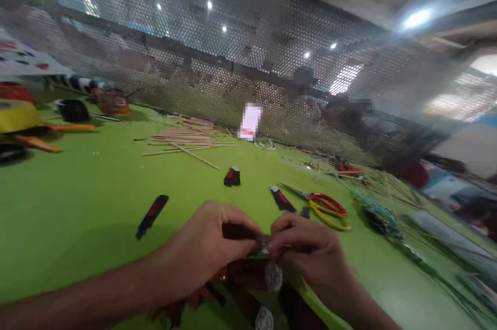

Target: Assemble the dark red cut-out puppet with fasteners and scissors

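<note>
My left hand (217,237) pinches a small greyish piece (264,243) near the table's front edge, thumb against fingers. From the other side my right hand (306,242) is closed with its fingertips on the same piece. What the piece is cannot be made out. Just below the fingers shows a round white openwork disc (274,275), with a second white disc (264,318) lower down among dark, blurred material. Beyond my hands lie dark cut pieces with red marks: one at the left (152,216), one in the middle (232,176) and one by my right hand (282,199).
Scissors (328,211) with red and yellow handles lie beyond my right hand on the green table (97,185). Thin wooden sticks (186,138) are piled farther back. A perforated screen (194,60) rises behind the table. Green stringy material (376,213) stretches along the right.
</note>
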Tool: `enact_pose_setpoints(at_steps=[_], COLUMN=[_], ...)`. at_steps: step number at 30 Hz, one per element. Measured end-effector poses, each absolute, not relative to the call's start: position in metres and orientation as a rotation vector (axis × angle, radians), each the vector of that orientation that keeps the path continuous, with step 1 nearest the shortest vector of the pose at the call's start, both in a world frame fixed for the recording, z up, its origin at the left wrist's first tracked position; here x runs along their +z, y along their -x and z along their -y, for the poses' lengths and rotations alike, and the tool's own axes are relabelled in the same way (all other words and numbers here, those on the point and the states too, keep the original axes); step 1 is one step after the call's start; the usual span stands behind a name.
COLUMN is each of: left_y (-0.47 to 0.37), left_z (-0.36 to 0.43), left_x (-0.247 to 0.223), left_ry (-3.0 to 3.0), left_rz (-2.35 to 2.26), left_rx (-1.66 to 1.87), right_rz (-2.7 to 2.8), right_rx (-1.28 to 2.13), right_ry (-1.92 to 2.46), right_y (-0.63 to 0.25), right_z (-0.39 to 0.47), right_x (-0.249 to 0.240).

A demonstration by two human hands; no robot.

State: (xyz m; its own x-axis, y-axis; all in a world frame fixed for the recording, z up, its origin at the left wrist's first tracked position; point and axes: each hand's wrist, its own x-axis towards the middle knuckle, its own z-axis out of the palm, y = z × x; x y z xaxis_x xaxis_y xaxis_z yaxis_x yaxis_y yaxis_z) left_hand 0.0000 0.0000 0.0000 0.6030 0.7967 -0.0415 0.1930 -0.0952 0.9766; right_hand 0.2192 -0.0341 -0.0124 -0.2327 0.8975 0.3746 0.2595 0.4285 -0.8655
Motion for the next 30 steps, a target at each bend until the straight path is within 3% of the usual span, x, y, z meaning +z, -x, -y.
enact_pose_setpoints(at_steps=[12,30], left_y=[-0.005,-0.007], left_z=[0.01,0.003], left_x=[-0.014,-0.02], left_ry=[-2.089,-2.063], left_rz=[-0.75,-0.731], left_rx=[1.034,0.982], right_rz=[1.779,1.836], right_rx=[0.734,0.584], right_ry=[1.014,0.985], right_y=[-0.217,-0.217], right_z=[0.041,0.038], right_x=[-0.007,-0.019])
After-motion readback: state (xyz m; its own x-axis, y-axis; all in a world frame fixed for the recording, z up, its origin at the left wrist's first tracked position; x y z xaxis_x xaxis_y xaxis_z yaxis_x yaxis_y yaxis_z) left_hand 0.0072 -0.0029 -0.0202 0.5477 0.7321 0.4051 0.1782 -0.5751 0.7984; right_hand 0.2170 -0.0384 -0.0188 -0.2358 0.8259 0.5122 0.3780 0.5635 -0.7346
